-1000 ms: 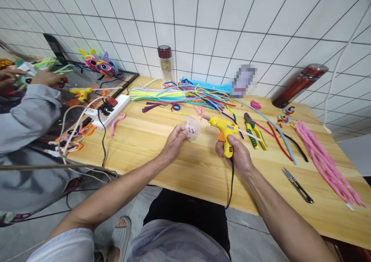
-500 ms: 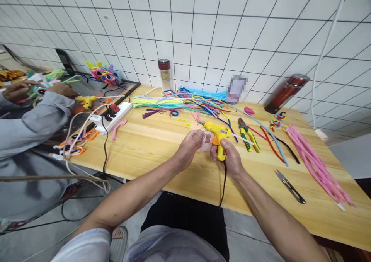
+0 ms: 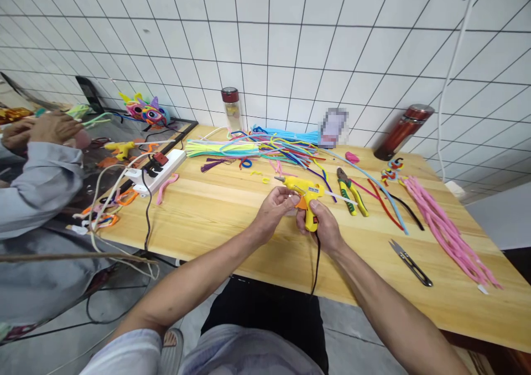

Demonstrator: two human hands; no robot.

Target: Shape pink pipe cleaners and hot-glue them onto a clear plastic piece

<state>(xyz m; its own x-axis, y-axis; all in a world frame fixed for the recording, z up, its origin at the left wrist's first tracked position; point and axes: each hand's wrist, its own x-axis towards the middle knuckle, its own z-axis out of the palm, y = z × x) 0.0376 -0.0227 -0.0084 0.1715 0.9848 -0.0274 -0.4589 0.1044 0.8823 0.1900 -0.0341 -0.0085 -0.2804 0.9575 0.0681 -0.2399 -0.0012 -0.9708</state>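
My right hand (image 3: 326, 225) is wrapped round the handle of a yellow hot glue gun (image 3: 305, 189). The gun's nozzle points left and a pale glue stick (image 3: 342, 198) sticks out of its back. Close beside the orange trigger, my left hand (image 3: 271, 212) has its fingers pinched together. Whatever they hold is mostly hidden; a small, pale, see-through bit shows below the fingertips. Small yellow bits (image 3: 265, 180) and pink pipe cleaner pieces (image 3: 280, 168) lie beyond the nozzle. Green-and-yellow pliers (image 3: 352, 192) rest to the right of the gun.
A heap of coloured pipe cleaners (image 3: 257, 145) lies along the wall, with a glass bottle (image 3: 232, 109) behind. Rightward are a red flask (image 3: 402, 131), pink pipe cleaners (image 3: 448, 225) and thread snips (image 3: 410, 262). A power strip (image 3: 160, 170) stands left, near a co-worker's hands (image 3: 52, 129).
My left fingers have come nearer the trigger, and the clear plastic-looking piece is now mostly covered. The glue gun's nozzle shows more fully. The co-worker's hands have shifted left.
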